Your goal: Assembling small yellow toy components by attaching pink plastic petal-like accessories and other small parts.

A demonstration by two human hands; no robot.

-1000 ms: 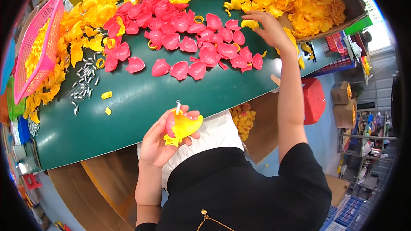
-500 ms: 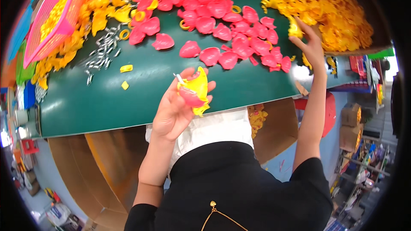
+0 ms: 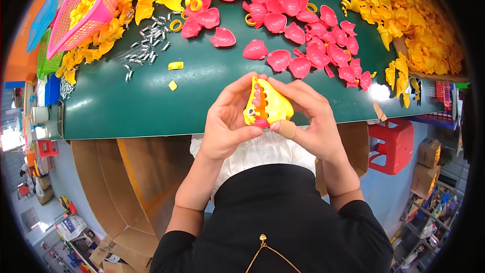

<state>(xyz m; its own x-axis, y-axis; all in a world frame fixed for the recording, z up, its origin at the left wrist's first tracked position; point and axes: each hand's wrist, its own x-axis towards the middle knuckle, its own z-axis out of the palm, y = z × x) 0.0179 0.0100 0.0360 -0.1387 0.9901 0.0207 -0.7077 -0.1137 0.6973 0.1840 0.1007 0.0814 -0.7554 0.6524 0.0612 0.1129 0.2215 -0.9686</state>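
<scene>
Between my two hands is a yellow plastic toy shell (image 3: pixel 279 102) with a pink inner part showing in a toothed gap along its left side. A small silver metal ring or tube end (image 3: pixel 251 112) shows at its lower left. My left hand (image 3: pixel 226 124) curls round the shell's left side, thumb at the bottom. My right hand (image 3: pixel 319 121) closes on the right side, its fingertips over the top and a plaster-wrapped thumb (image 3: pixel 287 129) pressing the lower edge. The shell is just above the table's near edge; the fingers hide its far side.
Pink shell pieces (image 3: pixel 275 23) spread over the green table (image 3: pixel 202 103). Small metal cylinders (image 3: pixel 151 40) and two small yellow parts (image 3: pixel 176 65) lie to the left. A pink basket (image 3: pixel 91 25) stands far left; a cardboard box of yellow pieces (image 3: pixel 429 35) is at right. Below is a red stool (image 3: pixel 396 144).
My right hand has come back from the yellow pieces at the right to meet my left. Both hands now clasp the toy shell, which shows more yellow. The view has shifted.
</scene>
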